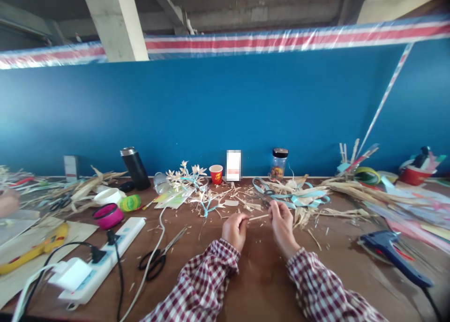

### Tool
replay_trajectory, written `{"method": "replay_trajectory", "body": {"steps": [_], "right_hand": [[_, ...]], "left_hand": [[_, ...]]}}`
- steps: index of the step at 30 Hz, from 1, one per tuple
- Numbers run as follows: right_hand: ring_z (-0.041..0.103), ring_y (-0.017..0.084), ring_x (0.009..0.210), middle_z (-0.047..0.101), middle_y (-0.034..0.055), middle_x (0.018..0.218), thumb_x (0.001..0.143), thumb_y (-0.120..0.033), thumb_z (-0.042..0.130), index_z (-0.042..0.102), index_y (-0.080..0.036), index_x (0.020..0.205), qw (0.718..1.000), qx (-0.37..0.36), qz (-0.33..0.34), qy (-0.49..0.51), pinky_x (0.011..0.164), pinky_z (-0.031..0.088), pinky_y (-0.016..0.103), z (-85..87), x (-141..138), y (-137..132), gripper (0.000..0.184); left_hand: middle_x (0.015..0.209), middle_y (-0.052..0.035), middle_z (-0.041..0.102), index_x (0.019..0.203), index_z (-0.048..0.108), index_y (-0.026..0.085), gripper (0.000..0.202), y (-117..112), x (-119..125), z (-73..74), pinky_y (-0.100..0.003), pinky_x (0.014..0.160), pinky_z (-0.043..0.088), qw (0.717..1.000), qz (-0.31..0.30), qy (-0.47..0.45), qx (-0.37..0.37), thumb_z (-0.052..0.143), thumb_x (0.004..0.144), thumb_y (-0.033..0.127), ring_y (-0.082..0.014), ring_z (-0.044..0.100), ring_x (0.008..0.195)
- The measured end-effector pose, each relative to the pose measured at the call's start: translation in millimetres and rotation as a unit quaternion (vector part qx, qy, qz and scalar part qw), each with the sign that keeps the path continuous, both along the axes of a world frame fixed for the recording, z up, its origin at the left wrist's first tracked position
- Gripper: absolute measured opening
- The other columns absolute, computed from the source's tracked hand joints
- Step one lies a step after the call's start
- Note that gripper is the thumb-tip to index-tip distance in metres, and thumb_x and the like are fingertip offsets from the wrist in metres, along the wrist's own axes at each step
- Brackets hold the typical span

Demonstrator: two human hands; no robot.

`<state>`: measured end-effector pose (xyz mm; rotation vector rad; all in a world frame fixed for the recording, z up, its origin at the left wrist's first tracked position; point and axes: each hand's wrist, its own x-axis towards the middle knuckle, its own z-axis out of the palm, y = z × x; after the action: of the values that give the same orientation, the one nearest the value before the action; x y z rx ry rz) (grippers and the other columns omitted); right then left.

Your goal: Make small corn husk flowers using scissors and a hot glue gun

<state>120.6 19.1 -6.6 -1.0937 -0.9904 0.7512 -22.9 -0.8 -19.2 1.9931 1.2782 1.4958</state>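
Between my two hands stretches a thin pale strip (259,217), which looks like dried plant fibre. My left hand (234,231) pinches its left end, fingers curled in. The other end is pinched by my right hand (281,226), thumb and fingers pressed together. Just beyond lie pale scraps (231,203) and a stem bundle wrapped in light blue tape (207,208). White straw-like flowers (186,175) stand behind it to the left. Light blue ribbon (298,198) lies in loops beyond my right hand.
Black-handled scissors (154,263) and a white power strip (105,261) with cables lie left. A blue glue gun (393,256) rests right. Behind are a red paper cup (216,174), a lidded jar (279,165) and a black flask (136,169). Another person's hand (9,202) shows far left.
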Motion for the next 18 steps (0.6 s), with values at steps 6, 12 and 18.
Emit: {"method": "replay_trajectory", "body": {"steps": [6, 12, 18], "right_hand": [[0.044, 0.013, 0.046, 0.049, -0.0018, 0.052, 0.083, -0.052, 0.036, 0.053, -0.017, 0.071, 0.989, -0.007, -0.055, -0.137, 0.045, 0.036, 0.024, -1.9, 15, -7, 0.040], [0.058, 0.021, 0.085, 0.062, 0.0092, 0.097, 0.078, -0.031, 0.049, 0.054, -0.017, 0.111, 0.903, 0.060, -0.044, -0.424, 0.073, 0.045, 0.034, 3.4, 10, -49, 0.036], [0.055, 0.024, 0.094, 0.063, 0.0090, 0.098, 0.078, -0.023, 0.052, 0.062, -0.021, 0.100, 0.857, 0.128, 0.045, -0.497, 0.082, 0.044, 0.038, 16.0, 24, -97, 0.024]], "left_hand": [[0.076, -0.0083, 0.063, 0.083, 0.065, 0.020, 0.020, -15, -3, 3.3, -0.031, 0.072, 0.043, 0.999, 0.020, -0.001, 0.038, 0.045, 0.082, 0.021, -0.0197, 0.057, 0.074], [0.078, -0.0073, 0.063, 0.077, 0.066, 0.022, 0.013, -49, -14, 8.9, -0.028, 0.073, 0.044, 0.992, 0.056, -0.111, 0.008, 0.054, 0.077, 0.027, -0.0183, 0.058, 0.071], [0.071, -0.0056, 0.062, 0.073, 0.065, 0.021, 0.014, -54, -15, 10.0, -0.028, 0.070, 0.043, 0.992, 0.072, -0.106, 0.004, 0.054, 0.076, 0.028, -0.0178, 0.056, 0.068]]}}
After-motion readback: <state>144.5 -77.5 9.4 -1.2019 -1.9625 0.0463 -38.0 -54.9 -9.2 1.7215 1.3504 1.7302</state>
